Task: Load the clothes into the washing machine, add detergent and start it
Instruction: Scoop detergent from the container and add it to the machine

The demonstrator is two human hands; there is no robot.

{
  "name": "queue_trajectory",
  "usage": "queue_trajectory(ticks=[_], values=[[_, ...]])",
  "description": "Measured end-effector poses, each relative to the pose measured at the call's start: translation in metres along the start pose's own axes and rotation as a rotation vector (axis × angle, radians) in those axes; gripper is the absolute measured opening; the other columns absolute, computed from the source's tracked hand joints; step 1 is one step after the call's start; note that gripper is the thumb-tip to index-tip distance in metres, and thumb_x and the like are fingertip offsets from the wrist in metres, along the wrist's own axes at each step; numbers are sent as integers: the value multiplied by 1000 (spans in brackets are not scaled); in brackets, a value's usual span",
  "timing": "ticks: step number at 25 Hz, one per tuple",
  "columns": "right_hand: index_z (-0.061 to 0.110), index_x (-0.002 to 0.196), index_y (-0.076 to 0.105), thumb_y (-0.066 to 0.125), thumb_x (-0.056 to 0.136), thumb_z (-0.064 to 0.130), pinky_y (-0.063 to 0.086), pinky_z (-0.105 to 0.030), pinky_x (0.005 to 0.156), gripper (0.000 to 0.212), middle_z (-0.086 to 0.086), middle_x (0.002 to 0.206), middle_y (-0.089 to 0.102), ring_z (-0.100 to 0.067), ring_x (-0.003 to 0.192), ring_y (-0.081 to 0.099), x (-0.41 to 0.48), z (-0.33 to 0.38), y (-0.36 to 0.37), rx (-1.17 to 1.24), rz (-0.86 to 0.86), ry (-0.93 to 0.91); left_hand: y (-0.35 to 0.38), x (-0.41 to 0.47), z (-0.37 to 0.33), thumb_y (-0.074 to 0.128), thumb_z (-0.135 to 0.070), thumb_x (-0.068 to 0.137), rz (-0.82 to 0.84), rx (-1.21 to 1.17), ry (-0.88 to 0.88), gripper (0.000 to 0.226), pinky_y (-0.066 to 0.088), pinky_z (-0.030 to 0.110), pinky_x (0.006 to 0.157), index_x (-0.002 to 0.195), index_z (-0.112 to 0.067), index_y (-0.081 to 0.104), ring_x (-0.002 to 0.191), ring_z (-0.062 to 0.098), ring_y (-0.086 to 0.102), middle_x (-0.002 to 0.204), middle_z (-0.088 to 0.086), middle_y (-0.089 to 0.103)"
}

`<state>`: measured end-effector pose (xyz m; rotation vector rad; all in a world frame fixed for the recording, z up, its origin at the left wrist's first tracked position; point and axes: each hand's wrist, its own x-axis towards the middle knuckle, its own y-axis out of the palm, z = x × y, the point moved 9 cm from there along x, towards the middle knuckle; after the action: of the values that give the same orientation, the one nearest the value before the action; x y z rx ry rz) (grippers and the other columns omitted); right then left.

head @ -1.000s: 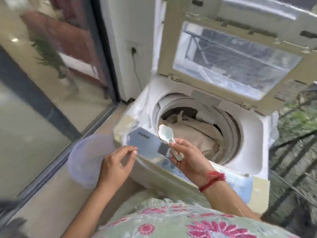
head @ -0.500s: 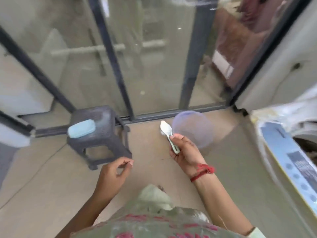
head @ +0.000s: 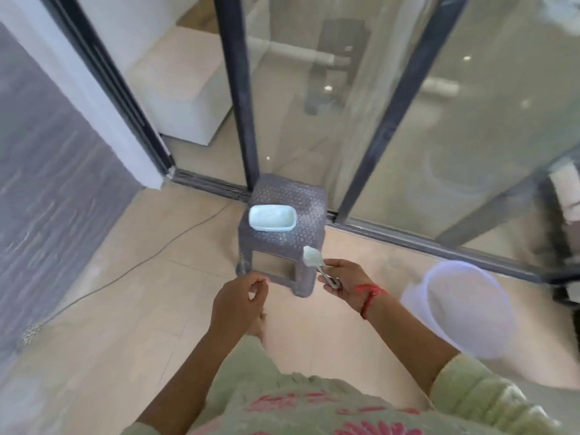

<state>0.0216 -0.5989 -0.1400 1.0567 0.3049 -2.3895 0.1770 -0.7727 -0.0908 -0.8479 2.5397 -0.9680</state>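
Note:
My right hand (head: 346,279) grips a pale plastic spoon (head: 314,259) by the handle, bowl pointing up and left over the near corner of a grey plastic stool (head: 284,227). On the stool's top lies a light blue open box (head: 272,217) with white powder in it. My left hand (head: 240,304) hovers in front of the stool, its fingers loosely curled with thumb and forefinger close together, holding nothing that I can see. The washing machine is out of view.
A translucent lilac tub (head: 467,312) stands on the tiled floor to my right. Glass sliding doors with dark frames (head: 238,98) run behind the stool. A thin cable (head: 131,271) trails across the floor at the left.
My view has swung left, away from the washing machine, to the stool. The right hand has carried the spoon along to the stool's near corner. The left hand stays loosely curled.

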Motion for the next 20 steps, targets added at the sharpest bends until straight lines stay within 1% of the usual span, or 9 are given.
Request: queue_trajectory(ticks=[4, 7, 9, 10, 11, 13, 15, 17, 20], values=[[8, 93, 65, 59, 89, 2, 43, -23, 52, 10, -2, 69, 55, -13, 60, 51, 109, 25, 54, -194, -176, 86, -14, 75, 80, 59, -26, 87, 110, 30, -125, 9, 48, 25, 71, 92, -26, 66, 83, 8, 65, 87, -10, 70], [0, 102, 68, 63, 85, 5, 51, -25, 63, 18, -3, 75, 62, -16, 69, 58, 166, 65, 66, -347, -316, -48, -2, 118, 118, 51, -34, 84, 221, 43, -124, 18, 50, 31, 72, 91, -24, 64, 84, 14, 64, 89, -8, 70], [12, 101, 68, 63, 87, 12, 48, -14, 48, 15, 0, 79, 63, -9, 52, 56, 201, 85, 83, -473, -318, -100, 15, 145, 141, 47, -37, 82, 269, 53, -112, 25, 50, 31, 71, 92, -21, 64, 84, 18, 64, 89, -5, 70], [15, 105, 68, 62, 88, 15, 46, -12, 42, 17, 1, 82, 63, -8, 49, 56, 221, 90, 92, -547, -304, -126, 22, 155, 150, 47, -36, 81, 282, 62, -105, 26, 50, 30, 70, 93, -20, 64, 84, 19, 65, 89, -4, 70], [16, 107, 67, 62, 89, 17, 49, -14, 44, 19, 1, 87, 64, -10, 55, 60, 242, 91, 101, -631, -285, -144, 29, 166, 159, 49, -35, 82, 279, 59, -105, 25, 50, 30, 70, 93, -20, 65, 84, 19, 65, 89, -3, 70], [22, 104, 68, 60, 89, 18, 56, -30, 72, 17, 1, 98, 68, -20, 83, 67, 280, 87, 120, -844, -247, -171, 36, 181, 175, 54, -29, 84, 245, 20, -122, 18, 50, 28, 71, 94, -19, 65, 85, 15, 66, 90, -4, 71], [27, 103, 67, 55, 91, 22, 42, -39, 94, 17, 2, 106, 68, -22, 102, 60, 308, 73, 136, -1107, -192, -198, 42, 188, 185, 59, -21, 87, 214, -3, -124, 12, 49, 23, 72, 96, -17, 66, 86, 10, 66, 93, -5, 71], [27, 108, 66, 51, 94, 27, 33, -40, 96, 20, 0, 115, 63, -23, 110, 53, 322, 67, 147, -1317, -163, -264, 49, 191, 194, 61, -19, 87, 210, -18, -126, 13, 50, 22, 74, 99, -16, 67, 89, 7, 66, 97, -5, 71], [26, 110, 66, 52, 93, 28, 31, -46, 100, 22, -1, 130, 46, -24, 120, 40, 328, 67, 148, -1467, -229, -400, 54, 187, 207, 56, -27, 87, 218, -36, -148, 18, 53, 27, 75, 98, -19, 67, 91, 6, 66, 98, -8, 71]])
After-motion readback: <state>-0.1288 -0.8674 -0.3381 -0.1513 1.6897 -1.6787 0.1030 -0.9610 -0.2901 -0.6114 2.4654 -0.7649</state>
